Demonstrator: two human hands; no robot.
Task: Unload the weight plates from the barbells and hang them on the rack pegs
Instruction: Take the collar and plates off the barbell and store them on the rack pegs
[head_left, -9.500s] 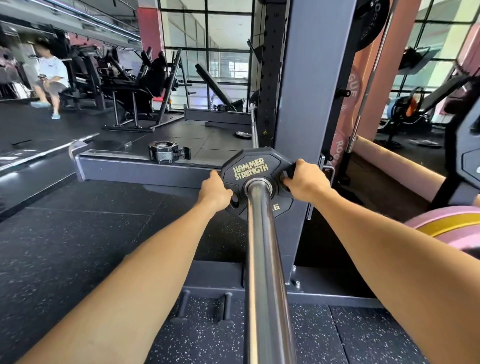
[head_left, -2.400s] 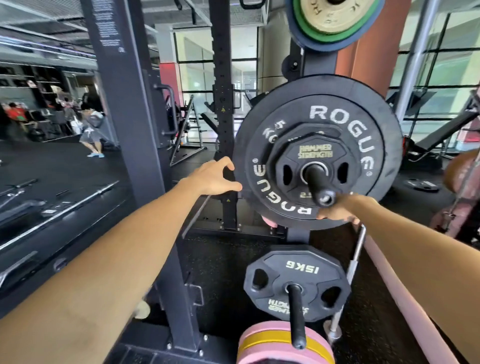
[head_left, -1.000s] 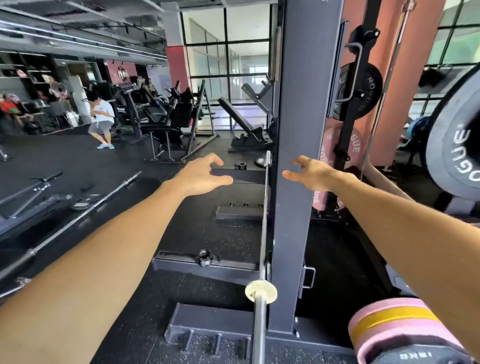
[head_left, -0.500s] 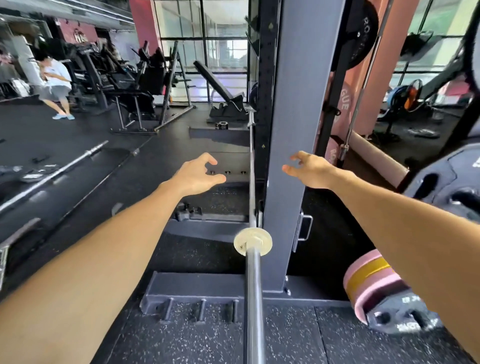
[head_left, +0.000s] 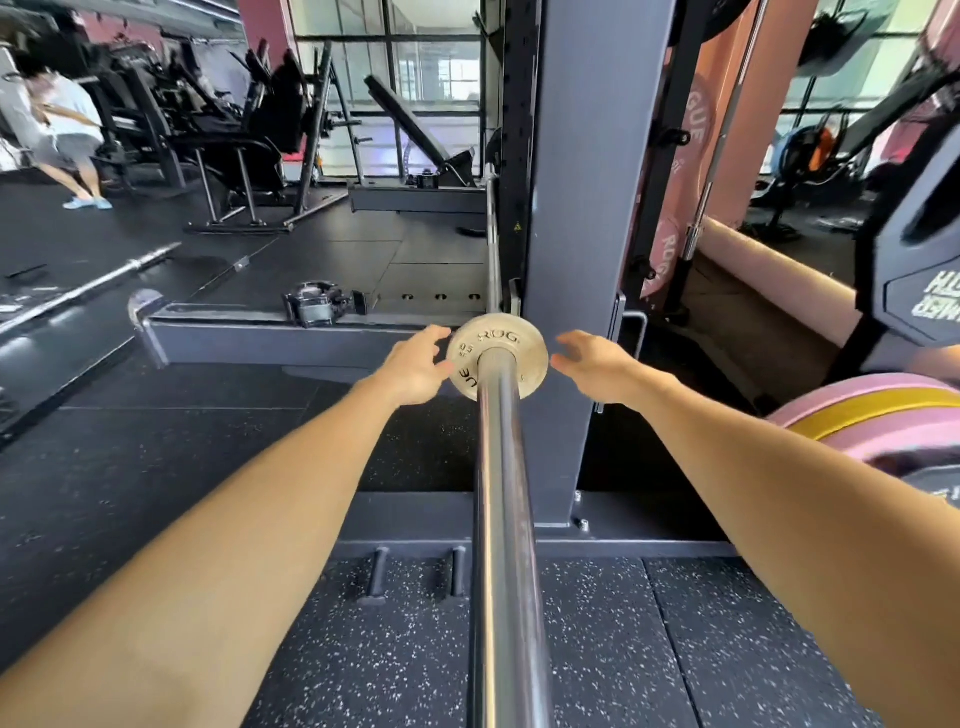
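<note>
Both hands, left (head_left: 418, 366) and right (head_left: 597, 366), spread open flank the plate (head_left: 519, 340) on the bar (head_left: 501, 493); small, rigid, probably light, best pinched by its rim.

A steel barbell sleeve (head_left: 501, 519) runs away from the viewer toward a grey rack upright (head_left: 587, 208). A small pale plate (head_left: 497, 356) marked ROGUE sits on the sleeve, close to the upright. The left hand (head_left: 418, 366) is open just left of the plate, fingers (head_left: 436, 335) spread and about touching its rim. The right hand (head_left: 592, 364) is open just right of the plate, slightly apart from it. A black collar (head_left: 319, 306) rests on the grey beam (head_left: 270, 340) left of the upright. Pink and yellow plates (head_left: 878, 421) lie right of it.
</note>
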